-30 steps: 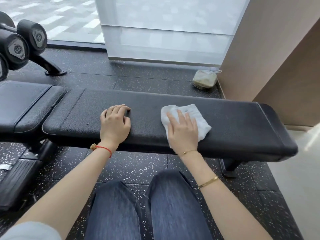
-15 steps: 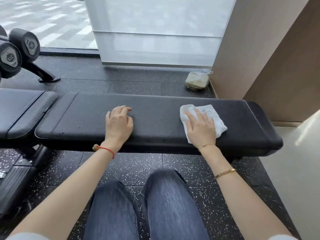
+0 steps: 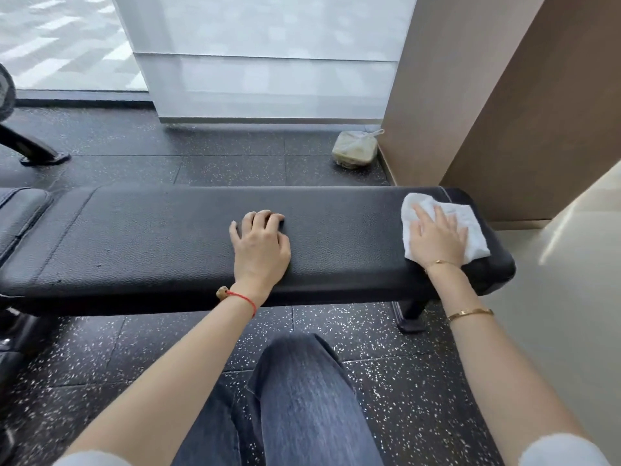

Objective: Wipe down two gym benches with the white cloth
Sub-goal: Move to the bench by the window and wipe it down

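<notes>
Right hand [image 3: 438, 237] flat, fingers spread, pressing the white cloth [image 3: 470, 223] on the black bench [image 3: 151, 243] at its far right end, left hand [image 3: 260, 245] empty, fingers curled, braced mid-pad, a blurred bag-like bundle [image 3: 354, 150] on the floor beyond

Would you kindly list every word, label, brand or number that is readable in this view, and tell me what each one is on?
None: no readable text appears anywhere in this view.
The black bench and the white cloth carry no visible print.
The plastic bag on the floor shows no legible label.
The dumbbell at the left edge is cut off and blurred; no marking can be read.
</notes>
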